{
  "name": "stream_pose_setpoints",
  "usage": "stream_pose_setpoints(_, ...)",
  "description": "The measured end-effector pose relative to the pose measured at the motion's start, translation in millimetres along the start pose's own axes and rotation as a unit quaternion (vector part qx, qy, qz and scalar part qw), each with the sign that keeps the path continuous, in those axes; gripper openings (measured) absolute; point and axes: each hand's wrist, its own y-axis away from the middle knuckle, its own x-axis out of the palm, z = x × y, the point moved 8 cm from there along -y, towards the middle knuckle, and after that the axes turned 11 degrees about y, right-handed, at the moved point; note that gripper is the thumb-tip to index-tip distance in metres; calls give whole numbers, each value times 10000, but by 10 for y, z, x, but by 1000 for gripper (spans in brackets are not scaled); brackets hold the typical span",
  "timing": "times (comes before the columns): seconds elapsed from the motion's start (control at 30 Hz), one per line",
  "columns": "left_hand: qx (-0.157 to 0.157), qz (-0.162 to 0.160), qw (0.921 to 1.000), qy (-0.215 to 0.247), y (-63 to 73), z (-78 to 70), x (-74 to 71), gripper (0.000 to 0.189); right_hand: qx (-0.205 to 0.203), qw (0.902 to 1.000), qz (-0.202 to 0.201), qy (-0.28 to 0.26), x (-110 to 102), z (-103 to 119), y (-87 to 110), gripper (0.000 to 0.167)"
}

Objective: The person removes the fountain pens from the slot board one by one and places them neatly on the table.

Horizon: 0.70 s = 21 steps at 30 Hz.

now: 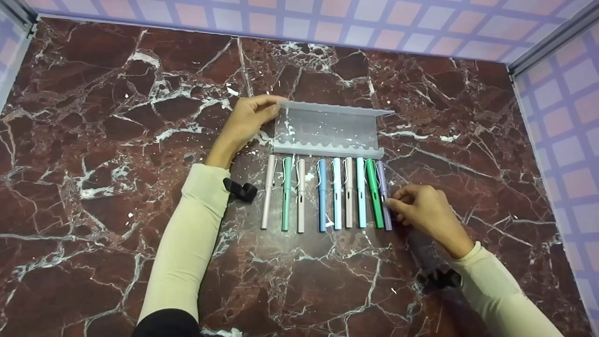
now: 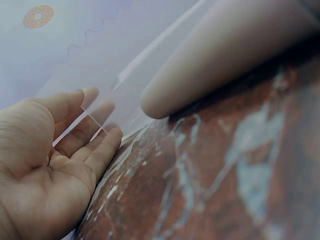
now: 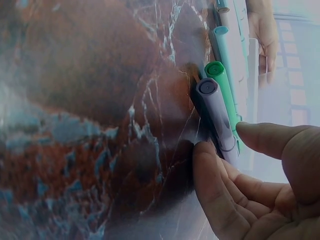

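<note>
A clear plastic pen rack (image 1: 327,128) with scalloped edges lies behind a row of pens. My left hand (image 1: 250,117) grips its upper left corner, and in the left wrist view the thumb and fingers lie on either side of the sheet's edge (image 2: 95,119). At the row's right end is a purple pen (image 1: 383,196), its cap clip toward the rack. My right hand (image 1: 423,210) pinches this pen about its middle, thumb on one side and fingers on the other in the right wrist view. A green pen (image 1: 374,194) leans close beside it.
Several more capped pens stand side by side leftward, including a light blue pen (image 1: 361,196), a blue pen (image 1: 322,201) and a pink pen (image 1: 268,196) at the far left end. The dark red marbled table (image 1: 117,281) is bordered by checked panels (image 1: 327,21) at back and sides.
</note>
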Motion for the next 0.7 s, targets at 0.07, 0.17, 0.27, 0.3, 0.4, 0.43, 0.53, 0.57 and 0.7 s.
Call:
stream_pose_setpoints(0.07,-18,-5,10000,26,0,3,-1,23,8,10000,17,-6,-1,0,-1,26)
stream_pose_setpoints(0.17,-4,-14,10000,32,1,3,-4,22,12,10000,25,0,-5,1,-8,29)
stream_pose_setpoints(0.27,67,15,10000,39,-4,0,2,22,8,10000,11,-7,-7,-2,-20,30)
stream_pose_setpoints(0.3,81,29,10000,35,-7,0,6,22,4,10000,5,-17,-7,-6,-24,31)
stream_pose_setpoints(0.4,72,41,10000,-7,-8,1,15,23,-14,10000,42,-80,-9,-17,-45,31)
stream_pose_setpoints(0.43,50,29,10000,-24,-7,4,13,23,-28,9999,61,-115,-12,-20,-56,31)
stream_pose_setpoints(0.53,-12,-2,9999,-137,2,3,8,24,-33,9997,150,-207,-26,-35,-105,31)
stream_pose_setpoints(0.57,-31,-19,9999,-163,2,4,6,24,-13,9995,202,-251,-31,-42,-124,31)
stream_pose_setpoints(0.7,-73,-56,10000,16,2,1,8,26,164,9977,489,-443,-63,-89,-234,32)
